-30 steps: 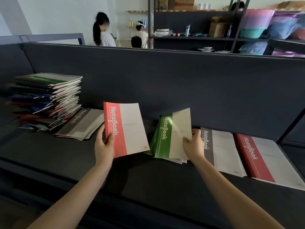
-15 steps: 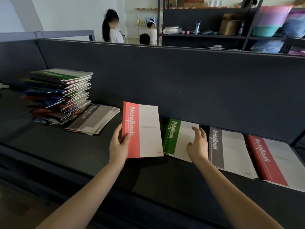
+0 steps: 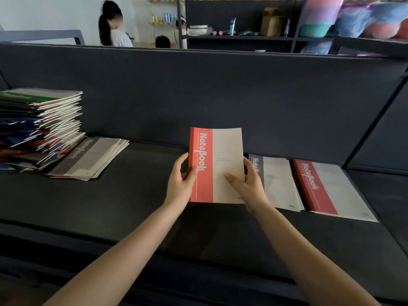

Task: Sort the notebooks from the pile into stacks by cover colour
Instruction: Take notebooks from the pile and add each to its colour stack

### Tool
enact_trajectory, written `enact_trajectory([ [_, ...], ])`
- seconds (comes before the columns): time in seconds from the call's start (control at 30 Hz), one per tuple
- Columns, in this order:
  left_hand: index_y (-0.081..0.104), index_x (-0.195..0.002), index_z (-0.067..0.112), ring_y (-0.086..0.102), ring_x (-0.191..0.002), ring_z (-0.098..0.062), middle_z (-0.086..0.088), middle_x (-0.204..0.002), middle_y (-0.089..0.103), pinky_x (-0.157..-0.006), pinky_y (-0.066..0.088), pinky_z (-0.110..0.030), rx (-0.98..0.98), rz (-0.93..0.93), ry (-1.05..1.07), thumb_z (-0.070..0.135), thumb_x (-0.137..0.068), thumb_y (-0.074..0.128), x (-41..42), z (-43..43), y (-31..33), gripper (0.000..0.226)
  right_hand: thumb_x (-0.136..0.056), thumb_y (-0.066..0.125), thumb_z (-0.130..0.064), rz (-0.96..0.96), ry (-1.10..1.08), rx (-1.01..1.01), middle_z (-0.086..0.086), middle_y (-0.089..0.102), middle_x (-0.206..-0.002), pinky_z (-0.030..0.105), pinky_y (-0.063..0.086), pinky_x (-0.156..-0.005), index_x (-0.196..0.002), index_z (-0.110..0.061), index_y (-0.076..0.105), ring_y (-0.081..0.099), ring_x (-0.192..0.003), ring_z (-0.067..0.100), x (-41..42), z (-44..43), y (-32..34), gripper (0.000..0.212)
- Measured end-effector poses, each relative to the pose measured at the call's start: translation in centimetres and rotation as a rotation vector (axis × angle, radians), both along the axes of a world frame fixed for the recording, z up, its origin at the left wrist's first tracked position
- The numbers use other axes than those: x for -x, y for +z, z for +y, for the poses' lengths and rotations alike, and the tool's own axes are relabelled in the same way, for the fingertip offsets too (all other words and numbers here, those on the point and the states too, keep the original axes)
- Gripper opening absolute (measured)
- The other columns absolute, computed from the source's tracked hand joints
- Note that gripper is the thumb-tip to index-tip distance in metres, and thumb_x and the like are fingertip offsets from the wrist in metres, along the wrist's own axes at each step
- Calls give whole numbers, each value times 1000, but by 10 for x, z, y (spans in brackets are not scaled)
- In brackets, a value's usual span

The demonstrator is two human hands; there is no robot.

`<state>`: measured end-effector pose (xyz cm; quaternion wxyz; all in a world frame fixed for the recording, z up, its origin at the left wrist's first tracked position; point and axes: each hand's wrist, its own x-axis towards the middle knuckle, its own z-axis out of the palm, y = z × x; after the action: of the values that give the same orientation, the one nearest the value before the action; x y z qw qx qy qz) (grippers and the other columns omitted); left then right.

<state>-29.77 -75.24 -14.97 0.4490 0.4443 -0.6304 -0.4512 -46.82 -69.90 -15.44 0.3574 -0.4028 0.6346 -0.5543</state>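
A notebook with a light red spine band [image 3: 217, 164] is held upright above the dark shelf [image 3: 141, 195]. My left hand [image 3: 182, 180] grips its left edge, thumb on the cover. My right hand [image 3: 247, 184] grips its right edge, thumb across the white part. The green stack is hidden behind this notebook. To the right lie a grey-banded stack [image 3: 276, 182] and a darker red-banded stack [image 3: 326, 188]. At the far left stands the tall mixed pile [image 3: 39, 127], with a fanned group of grey-banded notebooks [image 3: 92, 157] leaning off its base.
A dark partition wall [image 3: 220, 96] closes the back of the shelf, and a side panel [image 3: 384, 133] closes its right end. Behind the partition a person [image 3: 112, 27] stands near storage racks [image 3: 242, 25].
My right hand left the green notebook on its stack and took hold of the light red notebook's right edge. The notebook moved right, covering the green stack.
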Motion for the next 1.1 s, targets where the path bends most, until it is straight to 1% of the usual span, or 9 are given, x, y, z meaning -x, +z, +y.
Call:
enact_trajectory([
  [0.1, 30, -143, 27, 51, -109, -5, 11, -123, 44, -81, 50, -23, -23, 16, -60, 30, -97, 52, 27, 8, 0, 51, -89, 65, -27, 10, -83, 2, -5, 53, -124, 40, 52, -85, -143, -28, 30, 56, -108, 18, 34, 17, -2, 64],
  [0.27, 43, -130, 25, 57, -114, -10, 4, -123, 58, -96, 46, -22, 37, -23, -148, 12, -97, 52, 82, 20, -6, 36, -91, 62, -23, 58, -293, 21, -4, 59, -123, 43, 54, -87, -139, -25, 39, 59, -106, 19, 103, 48, -2, 53],
  [0.37, 50, -133, 19, 48, -126, -12, 3, -137, 52, -97, 35, -12, 175, -261, -299, 14, -98, 51, 112, 33, -8, 35, -92, 59, -14, 104, -373, -3, 0, 61, -119, 40, 52, -83, -137, -24, 44, 59, -103, 21, 145, 68, 6, 48],
  [0.5, 32, -147, 25, 21, -145, -21, 0, -157, 23, -114, 18, -34, 341, -740, -503, 30, -102, 42, 151, 49, -10, 47, -89, 61, -10, 124, -365, -87, 2, 65, -112, 42, 53, -85, -127, -28, 54, 62, -101, 25, 202, 95, 23, 42],
  [0.6, 13, -151, 38, 1, -148, -31, 0, -162, 3, -117, 1, -52, 438, -1065, -549, 46, -102, 27, 172, 49, -20, 51, -85, 64, -10, 285, -405, -223, -1, 65, -107, 40, 52, -86, -128, -25, 57, 63, -102, 27, 228, 108, 31, 45],
  [0.73, 10, -148, 47, -3, -147, -37, 1, -162, 0, -116, -1, -56, 473, -1158, -532, 50, -101, 19, 181, 50, -34, 48, -83, 66, -14, 516, -498, -362, 4, 66, -113, 26, 42, -77, -131, -23, 56, 60, -103, 28, 235, 113, 14, 49],
  [0.83, 6, -149, 48, -7, -147, -36, 0, -162, -4, -115, -5, -55, 481, -1181, -510, 53, -101, 16, 181, 49, -36, 49, -85, 66, -18, 585, -556, -410, 9, 64, -120, 29, 45, -75, -136, -23, 51, 59, -104, 29, 232, 108, -5, 53],
  [0.9, 4, -149, 48, -9, -146, -36, 0, -162, -6, -115, -6, -55, 473, -1194, -517, 54, -100, 15, 181, 47, -36, 50, -88, 65, -20, 592, -587, -443, 12, 59, -127, 35, 48, -84, -140, -22, 47, 57, -111, 30, 230, 104, -11, 55],
  [1.1, 0, -149, 46, -12, -146, -36, 0, -161, -10, -116, -6, -55, 476, -1215, -511, 55, -100, 13, 181, 48, -38, 52, -95, 50, -21, 903, -536, -519, 8, 55, -125, 39, 42, -91, -113, -20, 70, 45, -113, 33, 230, 99, -24, 28],
])
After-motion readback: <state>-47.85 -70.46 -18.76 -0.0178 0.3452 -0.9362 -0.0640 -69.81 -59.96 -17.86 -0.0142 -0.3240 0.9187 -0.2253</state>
